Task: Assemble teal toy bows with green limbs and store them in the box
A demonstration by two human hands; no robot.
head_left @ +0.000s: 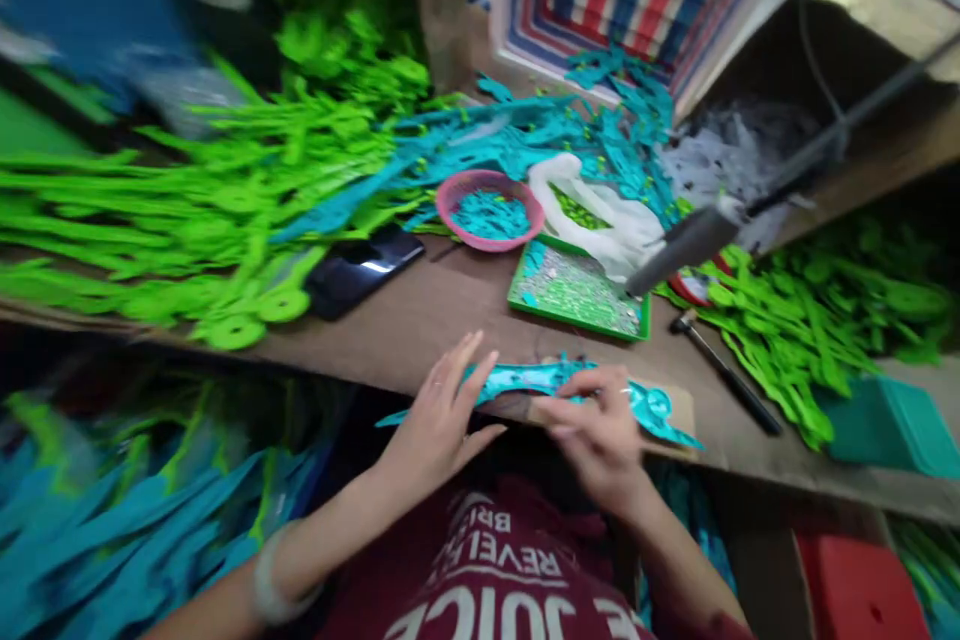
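While the turquoise piece is lightly covered at its left part by the left hand, open with fingers extended, the right hand is held curled over its middle; whether anything is pinched cannot be told through blur. On the bench's near edge, the piece is laid crosswise, its ringed end directed toward four o'clock, its thin tip toward nine.

Free room and obstacles around the green tray.
Left of the tray I see bare tabletop reaching toward the phone; right of it, a narrower strip before the hammer. Behind it, the pink basket and white bag bar my way, and a grey tube slants over its right side.
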